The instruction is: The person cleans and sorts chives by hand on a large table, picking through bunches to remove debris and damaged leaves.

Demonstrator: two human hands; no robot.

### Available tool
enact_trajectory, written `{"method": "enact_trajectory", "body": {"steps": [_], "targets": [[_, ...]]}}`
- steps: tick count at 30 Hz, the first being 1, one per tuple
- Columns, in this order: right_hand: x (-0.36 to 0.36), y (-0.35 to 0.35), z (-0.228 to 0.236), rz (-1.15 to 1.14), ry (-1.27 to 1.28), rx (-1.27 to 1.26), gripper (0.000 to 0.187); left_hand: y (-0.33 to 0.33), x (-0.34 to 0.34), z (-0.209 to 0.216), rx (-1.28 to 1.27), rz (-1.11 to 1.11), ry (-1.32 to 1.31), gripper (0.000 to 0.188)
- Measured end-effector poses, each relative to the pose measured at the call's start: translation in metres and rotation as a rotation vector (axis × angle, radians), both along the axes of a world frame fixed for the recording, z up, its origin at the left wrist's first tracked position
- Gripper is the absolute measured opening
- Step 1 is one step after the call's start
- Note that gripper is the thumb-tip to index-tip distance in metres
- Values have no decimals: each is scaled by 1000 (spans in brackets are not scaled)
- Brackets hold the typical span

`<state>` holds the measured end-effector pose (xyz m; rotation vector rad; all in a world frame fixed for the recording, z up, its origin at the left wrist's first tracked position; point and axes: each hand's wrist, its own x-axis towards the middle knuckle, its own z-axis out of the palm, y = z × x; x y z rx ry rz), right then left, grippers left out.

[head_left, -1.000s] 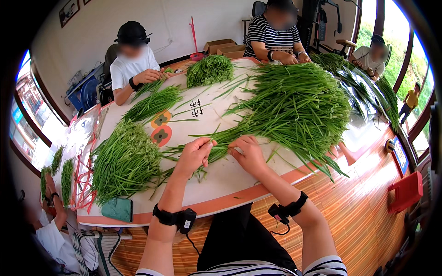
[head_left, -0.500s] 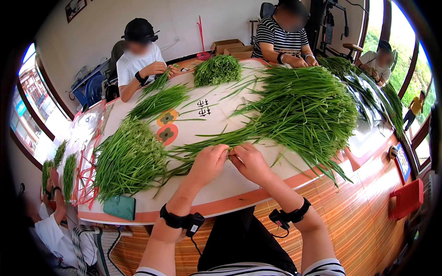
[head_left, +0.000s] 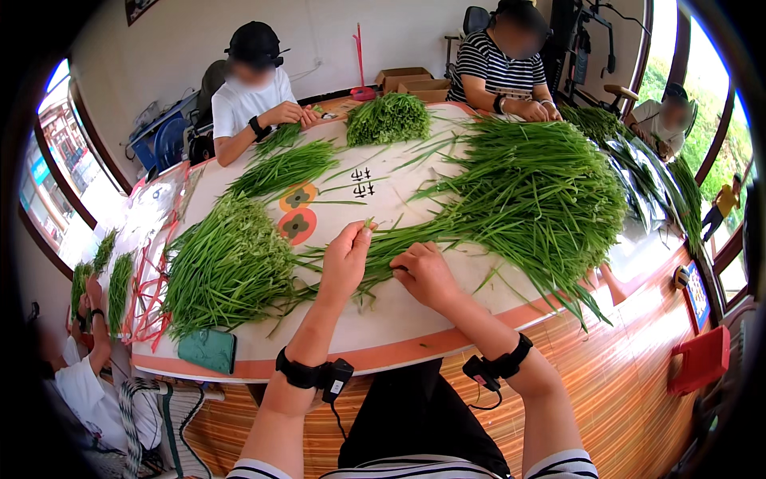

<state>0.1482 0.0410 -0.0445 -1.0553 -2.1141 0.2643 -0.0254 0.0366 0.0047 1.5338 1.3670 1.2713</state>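
Note:
My left hand is closed in a pinch, with a small green tip of garlic chives showing above its thumb and finger. To its right, my right hand is curled with thumb and fingertips together, over loose green blades; what it holds, if anything, is hidden. A large heap of long garlic chives spreads on the right of the table, its thin blades trailing left behind both hands. Left of my left hand lies a second thick pile of garlic chives, its cut ends turned toward the upper right.
A green wallet-like case lies at the near edge of the white table. Smaller bunches lie farther back. Red ties hang at left. Several people sit round the table handling greens. A red stool stands on the floor at right.
My hands have come apart. The left has moved slightly up and left with the green tip in its pinch; the right has drawn a little away to the right.

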Motion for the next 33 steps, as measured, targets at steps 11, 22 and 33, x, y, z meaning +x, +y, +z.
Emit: {"method": "enact_trajectory", "body": {"steps": [11,22,33], "targets": [[0,-6,11,-19,132,75,7,4,-2,-14,153,-90,218,22],[6,-6,13,-42,342,-91,9,-1,-1,-11,-84,-237,277,22],[8,-9,20,11,436,-196,10,-1,-1,-11,-215,-397,217,23]]}}
